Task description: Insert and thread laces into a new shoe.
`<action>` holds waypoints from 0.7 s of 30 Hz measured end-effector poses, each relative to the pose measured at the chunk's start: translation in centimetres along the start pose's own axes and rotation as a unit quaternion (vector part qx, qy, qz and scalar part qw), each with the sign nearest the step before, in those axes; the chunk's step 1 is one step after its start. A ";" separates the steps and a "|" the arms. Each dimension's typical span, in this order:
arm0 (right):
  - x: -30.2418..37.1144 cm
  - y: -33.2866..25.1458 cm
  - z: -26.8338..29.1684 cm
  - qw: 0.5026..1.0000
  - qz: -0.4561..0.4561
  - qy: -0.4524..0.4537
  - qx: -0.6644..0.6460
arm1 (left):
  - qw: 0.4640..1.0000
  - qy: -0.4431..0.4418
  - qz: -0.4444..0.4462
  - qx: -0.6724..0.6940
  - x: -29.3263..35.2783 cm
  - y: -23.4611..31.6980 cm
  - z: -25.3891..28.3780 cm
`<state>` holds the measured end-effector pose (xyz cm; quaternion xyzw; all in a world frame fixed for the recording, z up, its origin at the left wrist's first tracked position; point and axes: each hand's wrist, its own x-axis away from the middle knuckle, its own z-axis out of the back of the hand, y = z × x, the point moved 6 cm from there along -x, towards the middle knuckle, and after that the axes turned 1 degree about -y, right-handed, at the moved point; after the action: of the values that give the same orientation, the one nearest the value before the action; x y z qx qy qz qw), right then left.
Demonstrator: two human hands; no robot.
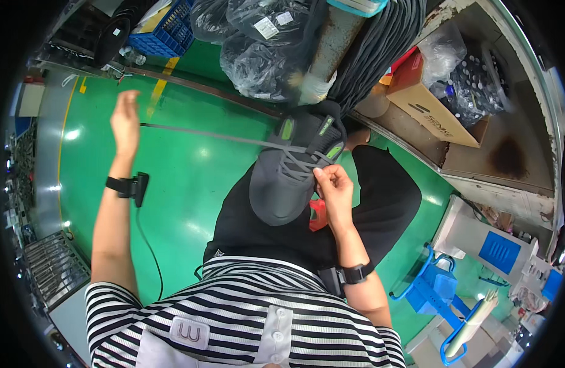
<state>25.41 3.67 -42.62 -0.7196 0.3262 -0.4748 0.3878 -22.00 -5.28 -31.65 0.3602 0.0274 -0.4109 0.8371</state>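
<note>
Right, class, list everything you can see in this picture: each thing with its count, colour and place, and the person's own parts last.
Grey lace-up shoe with green tabs: one, on the lap.
Grey shoelace: one, stretched from the shoe to the raised hand.
Clear plastic bags of dark goods: several, top centre.
Brown cardboard box: one, upper right shelf.
Blue plastic crate: one, top left.
Blue stool frame: one, lower right.
Green floor: all around.
Left hand: raised, pulling the lace.
Right hand: grip pinching the laces at the shoe.

Green floor [190,184] – black bags [258,55], blue stool [436,288] on it
</note>
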 end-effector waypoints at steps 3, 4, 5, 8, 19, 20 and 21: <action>1.4 -1.9 0.8 0.998 0.021 0.002 -0.058 | 0.956 -0.200 0.145 0.157 5.7 1.6 -7.0; 1.5 -3.3 1.4 0.998 0.031 0.012 -0.058 | 0.942 -0.286 0.083 0.156 7.3 4.8 -8.3; 1.2 -4.6 1.9 0.997 0.042 0.025 -0.058 | 0.915 -0.370 0.018 0.156 8.9 8.3 -9.7; -1.1 -5.9 2.8 0.993 0.082 0.068 -0.043 | 0.840 -0.454 0.043 0.294 11.8 17.5 -12.8; -0.6 -8.9 0.8 0.888 0.151 0.054 0.431 | 0.909 -0.307 -0.158 0.233 11.9 22.6 -12.1; -0.9 -9.0 0.5 0.863 0.139 0.042 0.484 | 0.913 -0.303 -0.163 0.219 11.7 22.6 -11.9; -1.1 -9.4 0.5 0.863 0.140 0.040 0.484 | 0.917 -0.299 -0.167 0.204 11.6 22.6 -11.8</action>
<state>26.42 9.32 -35.04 -0.3686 0.1675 -0.5422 0.7362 4.57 3.42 -31.20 0.3737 -0.2488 -0.6296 0.6340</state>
